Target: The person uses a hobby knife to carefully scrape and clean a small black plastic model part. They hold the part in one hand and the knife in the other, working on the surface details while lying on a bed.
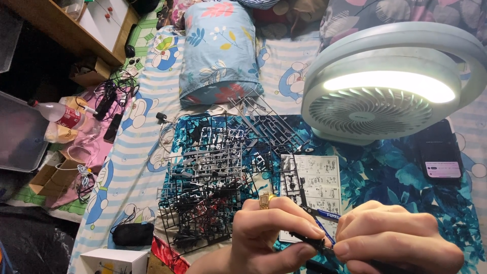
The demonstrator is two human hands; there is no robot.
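While both hands are meeting low over the bed, left fingers (309, 231) and right fingers (342, 248) are pinching a black part (310, 240) steady, sprues (213, 177) spread just beyond.

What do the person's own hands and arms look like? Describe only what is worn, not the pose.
Both hands are bare, with no gloves. The left hand wears a chunky gold-coloured ring with a broad squarish top on one finger. The right hand shows no ring, watch or band. No sleeves reach the visible wrists; the forearms are mostly out of frame.
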